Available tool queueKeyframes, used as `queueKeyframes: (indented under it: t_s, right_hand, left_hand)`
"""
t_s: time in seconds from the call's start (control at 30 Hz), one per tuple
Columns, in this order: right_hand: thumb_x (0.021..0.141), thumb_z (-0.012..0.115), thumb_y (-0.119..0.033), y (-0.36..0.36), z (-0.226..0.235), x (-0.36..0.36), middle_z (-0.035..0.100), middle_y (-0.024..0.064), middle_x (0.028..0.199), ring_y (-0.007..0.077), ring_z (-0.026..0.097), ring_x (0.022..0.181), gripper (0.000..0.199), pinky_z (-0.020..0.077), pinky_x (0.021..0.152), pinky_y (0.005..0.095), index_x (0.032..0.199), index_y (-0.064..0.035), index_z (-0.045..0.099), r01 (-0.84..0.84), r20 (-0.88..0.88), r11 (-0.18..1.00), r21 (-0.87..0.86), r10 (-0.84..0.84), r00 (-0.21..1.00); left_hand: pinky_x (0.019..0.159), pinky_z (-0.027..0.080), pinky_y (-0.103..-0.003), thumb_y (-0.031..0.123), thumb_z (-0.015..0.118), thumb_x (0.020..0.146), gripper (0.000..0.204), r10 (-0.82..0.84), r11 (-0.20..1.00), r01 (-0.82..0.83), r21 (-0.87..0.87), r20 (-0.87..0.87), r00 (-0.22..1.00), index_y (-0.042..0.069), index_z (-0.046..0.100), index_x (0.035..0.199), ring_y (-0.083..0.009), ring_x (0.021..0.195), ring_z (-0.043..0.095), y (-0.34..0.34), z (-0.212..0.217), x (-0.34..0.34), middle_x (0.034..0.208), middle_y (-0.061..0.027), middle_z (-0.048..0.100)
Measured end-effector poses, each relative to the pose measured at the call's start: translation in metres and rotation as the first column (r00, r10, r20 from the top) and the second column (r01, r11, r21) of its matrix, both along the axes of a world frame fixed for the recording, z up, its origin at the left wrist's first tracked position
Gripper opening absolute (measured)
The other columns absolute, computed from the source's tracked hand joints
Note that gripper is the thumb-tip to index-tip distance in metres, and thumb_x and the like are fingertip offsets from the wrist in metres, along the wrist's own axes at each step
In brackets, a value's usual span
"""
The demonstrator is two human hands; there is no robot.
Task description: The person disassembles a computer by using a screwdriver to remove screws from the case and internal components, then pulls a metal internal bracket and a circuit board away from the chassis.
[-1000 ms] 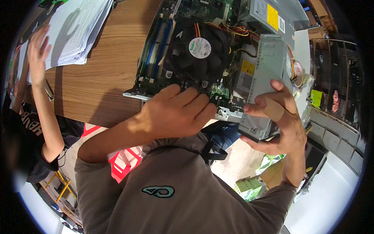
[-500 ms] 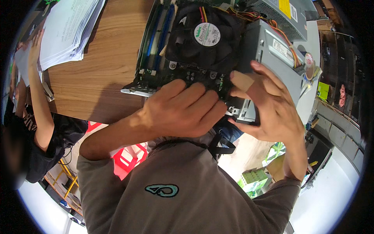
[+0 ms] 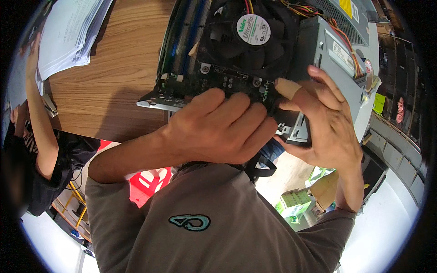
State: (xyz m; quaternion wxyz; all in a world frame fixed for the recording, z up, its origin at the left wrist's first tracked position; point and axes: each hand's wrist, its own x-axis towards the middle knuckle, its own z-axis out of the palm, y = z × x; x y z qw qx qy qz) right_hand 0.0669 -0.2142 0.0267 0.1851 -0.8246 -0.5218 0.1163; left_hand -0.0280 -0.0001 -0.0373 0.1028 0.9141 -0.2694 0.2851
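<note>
Both hands' fingers [image 3: 236, 109] press the open computer's near edge [image 3: 182, 102].

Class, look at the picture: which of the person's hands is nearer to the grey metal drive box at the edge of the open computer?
Right. The right hand wraps around the grey drive box, fingers on its side. The left hand lies beside it on the circuit board below the black fan.

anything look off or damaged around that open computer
No damage shows. The open computer case overhangs the near edge of the wooden table, with the left hand pressed on the board edge and the right hand gripping the grey drive cage. One right finger wears a tan bandage.
</note>
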Motion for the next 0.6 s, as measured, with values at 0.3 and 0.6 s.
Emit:
queueKeyframes:
  t_s: [0.3, 0.6]
  right_hand:
    - [0.057, 0.092, -0.017, -0.006, 0.002, 0.007, 0.075, 0.0095, 0.104, 0.0307, 0.068, 0.107, 0.051, 0.0348, 0.119, 0.0517, 0.103, -0.0045, 0.075, 0.021, -0.026, 0.995, 0.099, -0.019, 0.999]
    - [0.056, 0.092, -0.017, -0.01, 0.0, 0.002, 0.074, 0.0089, 0.106, 0.0286, 0.069, 0.103, 0.048, 0.032, 0.12, 0.0539, 0.1, -0.0039, 0.077, 0.069, -0.022, 0.998, 0.002, -0.069, 0.997]
  left_hand:
    - [0.054, 0.026, -0.027, 0.022, 0.068, 0.072, 0.014, 0.005, 0.999, -0.005, 0.038, 0.008, 1.0, 0.017, 0.055, 0.07, -0.0084, 0.06, 0.052, 0.001, -0.001, 0.002, 0.069, 0.0047, 0.056]
    - [0.052, 0.025, -0.028, 0.021, 0.069, 0.076, 0.013, -0.019, 1.0, 0.018, 0.02, 0.03, 0.999, 0.017, 0.058, 0.072, -0.0073, 0.06, 0.052, 0.003, -0.002, 0.003, 0.069, 0.0053, 0.057]
